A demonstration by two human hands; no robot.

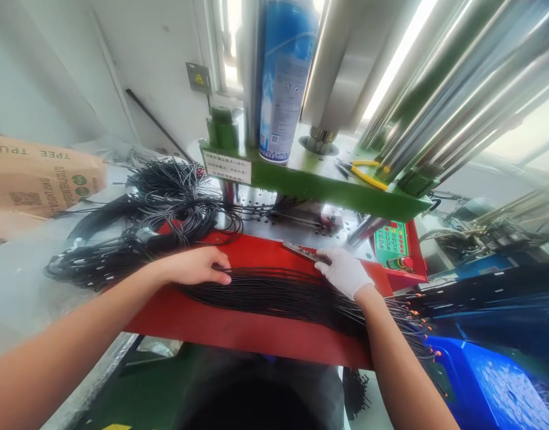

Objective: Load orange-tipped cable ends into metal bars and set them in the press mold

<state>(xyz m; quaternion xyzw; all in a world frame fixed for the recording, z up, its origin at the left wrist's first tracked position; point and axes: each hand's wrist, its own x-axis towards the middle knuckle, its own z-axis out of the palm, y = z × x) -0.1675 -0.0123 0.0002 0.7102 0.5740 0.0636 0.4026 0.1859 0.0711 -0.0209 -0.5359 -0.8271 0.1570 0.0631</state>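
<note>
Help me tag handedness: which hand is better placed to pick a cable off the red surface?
Probably the left hand: it is right at the black cables, while the gloved right hand holds a metal bar.

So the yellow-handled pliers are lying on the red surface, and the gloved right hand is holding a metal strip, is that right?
Not quite: the yellow-handled pliers lie on the green plate, not on the red surface, as the head view shows. The gloved right hand does hold a metal strip.

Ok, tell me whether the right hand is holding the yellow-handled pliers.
No, the right hand holds a metal strip, while the pliers lie on the green machine.
</note>
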